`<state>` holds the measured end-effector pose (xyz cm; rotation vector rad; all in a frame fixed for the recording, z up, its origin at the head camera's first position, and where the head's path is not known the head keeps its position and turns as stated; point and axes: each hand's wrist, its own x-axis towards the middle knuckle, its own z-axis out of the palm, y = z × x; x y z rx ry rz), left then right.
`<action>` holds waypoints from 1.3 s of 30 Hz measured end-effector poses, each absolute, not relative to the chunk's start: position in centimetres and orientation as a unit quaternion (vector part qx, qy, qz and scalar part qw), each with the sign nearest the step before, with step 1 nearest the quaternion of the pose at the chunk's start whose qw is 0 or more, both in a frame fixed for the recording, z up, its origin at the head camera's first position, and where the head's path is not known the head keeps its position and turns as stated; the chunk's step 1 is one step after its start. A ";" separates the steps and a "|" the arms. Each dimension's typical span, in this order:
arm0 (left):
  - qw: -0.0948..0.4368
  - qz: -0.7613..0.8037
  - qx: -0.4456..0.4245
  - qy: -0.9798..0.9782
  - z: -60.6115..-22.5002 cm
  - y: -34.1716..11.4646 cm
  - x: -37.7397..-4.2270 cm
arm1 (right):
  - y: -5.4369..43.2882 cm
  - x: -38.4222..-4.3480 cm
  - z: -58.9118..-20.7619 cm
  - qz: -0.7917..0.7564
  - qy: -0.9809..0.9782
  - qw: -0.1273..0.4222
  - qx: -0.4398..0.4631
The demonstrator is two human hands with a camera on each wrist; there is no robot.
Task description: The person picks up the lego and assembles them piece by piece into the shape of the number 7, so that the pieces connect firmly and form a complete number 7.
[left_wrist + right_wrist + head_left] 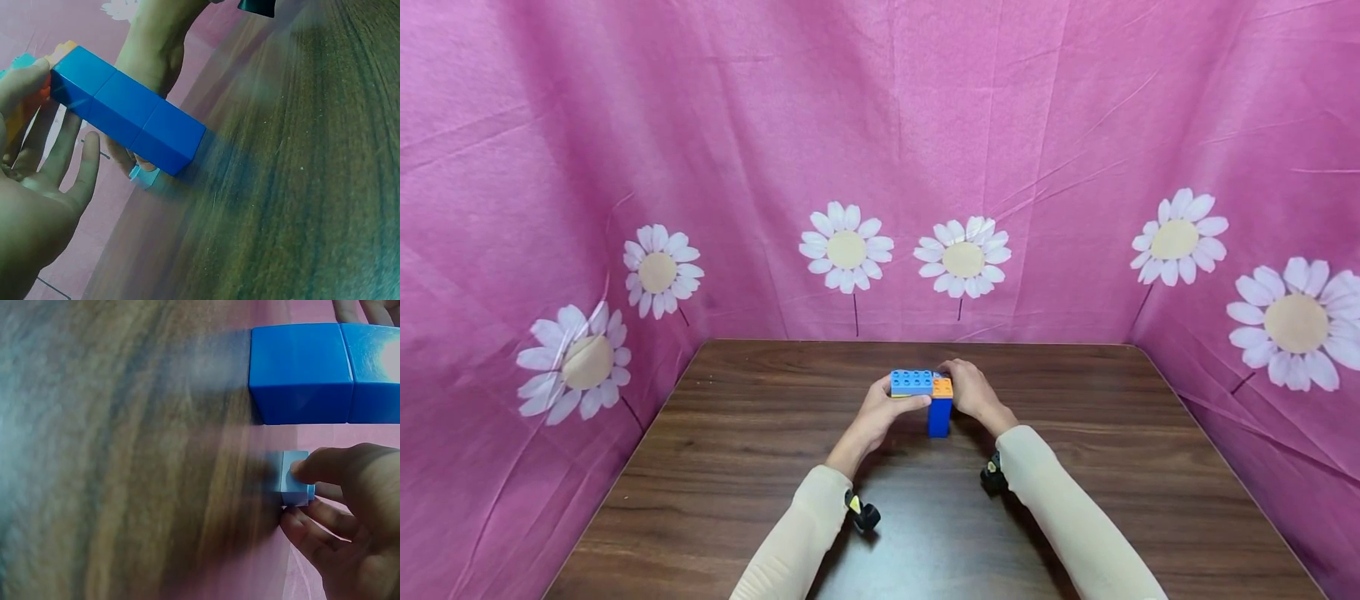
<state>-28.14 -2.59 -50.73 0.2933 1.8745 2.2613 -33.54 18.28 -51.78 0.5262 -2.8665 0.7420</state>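
A tower of stacked blue bricks (938,418) stands on the table, an orange brick (942,387) on top. Beside the orange brick, a lighter blue eight-stud brick (912,382) reaches left over a yellow edge. My left hand (880,412) grips this upper part, thumb along the front and fingers behind; the left wrist view shows the tower's blue side (128,106) slanting away from the thumb. Behind the tower is my right hand (970,390). Seen from the right wrist, it pinches a small light blue brick (295,481) between thumb and fingers, close to the tabletop.
The brown wood-grain table (737,467) ends at a pink cloth (895,125) with printed daisies, which hangs at the back and both sides. Each wrist carries a small black camera, one (865,517) by the left sleeve, another (992,475) by the right.
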 end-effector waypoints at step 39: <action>0.104 0.753 0.114 0.640 -50.9 -3.0 -29.2 | 20.3 -30.1 -44.9 0.320 -0.919 0.107 0.203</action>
